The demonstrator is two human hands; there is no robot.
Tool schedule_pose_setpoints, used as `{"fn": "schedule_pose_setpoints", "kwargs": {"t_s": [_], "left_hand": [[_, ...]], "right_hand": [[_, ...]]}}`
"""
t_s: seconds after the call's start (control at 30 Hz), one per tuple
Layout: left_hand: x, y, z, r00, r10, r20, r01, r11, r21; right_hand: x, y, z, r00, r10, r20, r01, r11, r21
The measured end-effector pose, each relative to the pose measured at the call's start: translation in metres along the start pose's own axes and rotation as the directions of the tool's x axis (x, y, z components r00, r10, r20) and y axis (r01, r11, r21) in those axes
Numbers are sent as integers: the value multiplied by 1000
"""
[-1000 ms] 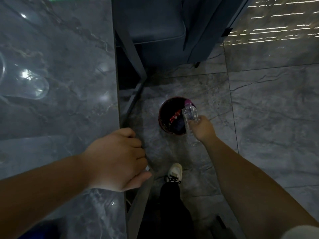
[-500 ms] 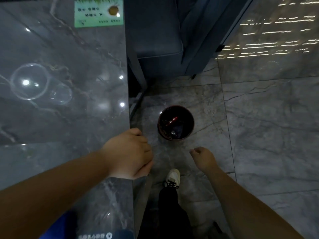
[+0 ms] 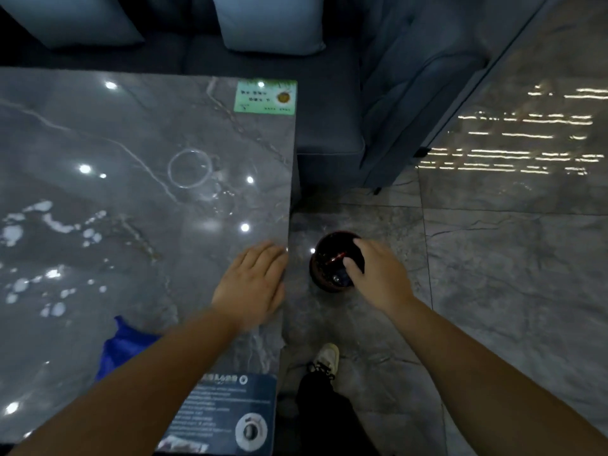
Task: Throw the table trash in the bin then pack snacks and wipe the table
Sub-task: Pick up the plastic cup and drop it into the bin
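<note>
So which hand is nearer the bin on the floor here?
Right. The right hand is in front of the bin, overlapping its rim in the view; its height above the bin cannot be told. The left hand lies flat on the table edge, off to the bin's side.

Your left hand [image 3: 251,284] lies flat on the table [image 3: 131,199], at its right edge. A card [image 3: 265,97] sits at the table's far right corner, a leaflet [image 3: 227,413] at the near right corner, and a cloth [image 3: 123,345] at the near edge, left of your forearm. The bin [image 3: 325,268] stands on the floor [image 3: 510,291] just right of the table; your right hand [image 3: 378,274] hangs over it. A sofa [image 3: 329,93] stands beyond the table's far edge.
</note>
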State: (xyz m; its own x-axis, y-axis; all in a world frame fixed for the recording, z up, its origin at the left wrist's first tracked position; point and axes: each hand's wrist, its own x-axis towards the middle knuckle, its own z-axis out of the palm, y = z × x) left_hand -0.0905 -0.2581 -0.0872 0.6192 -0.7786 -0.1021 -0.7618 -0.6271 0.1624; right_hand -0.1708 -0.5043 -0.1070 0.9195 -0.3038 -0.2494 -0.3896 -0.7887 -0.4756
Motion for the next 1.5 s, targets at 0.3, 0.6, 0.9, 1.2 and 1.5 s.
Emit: {"fn": "schedule_pose_setpoints", "kwargs": {"t_s": [0.3, 0.6, 0.9, 1.2, 1.5], "left_hand": [[-53, -35, 11, 918, -388, 78, 392, 919, -39], [-56, -43, 29, 932, -363, 13, 363, 929, -78], [-57, -45, 30, 932, -361, 24, 362, 928, -87], [-57, -47, 27, 931, -364, 26, 365, 927, -89], [-56, -42, 28, 933, -360, -24, 358, 931, -72]], "right_hand": [[55, -122, 3, 956, -293, 6, 291, 953, 84], [125, -193, 52, 963, -271, 11, 258, 927, 272], [143, -222, 69, 964, -266, 2, 240, 874, 422], [124, -197, 42, 991, -104, -88, 136, 796, 590], [49, 0, 37, 887, 445, -125, -284, 738, 612]]}}
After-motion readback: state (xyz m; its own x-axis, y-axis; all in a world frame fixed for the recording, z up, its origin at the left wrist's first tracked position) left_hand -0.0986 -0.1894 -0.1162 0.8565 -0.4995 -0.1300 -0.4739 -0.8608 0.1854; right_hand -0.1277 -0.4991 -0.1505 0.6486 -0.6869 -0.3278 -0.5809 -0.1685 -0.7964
